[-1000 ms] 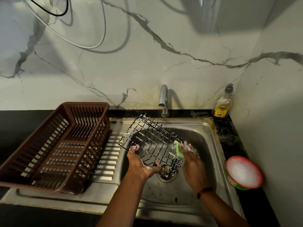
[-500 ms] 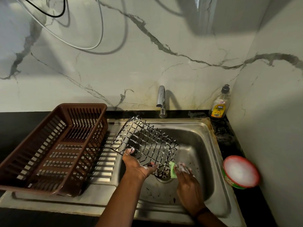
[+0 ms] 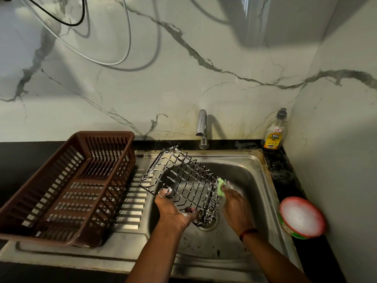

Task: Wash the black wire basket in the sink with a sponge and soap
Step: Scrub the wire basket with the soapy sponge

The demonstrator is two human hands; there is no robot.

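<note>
The black wire basket is tilted over the steel sink, its lower corner above the drain, suds on its wires. My left hand grips its near edge, fingers curled round the wire. My right hand pinches a green sponge against the basket's right side. A brown plastic dish rack stands on the drainboard at left. The faucet stands behind; a dishwash gel bottle and a soap tub sit at right.
</note>
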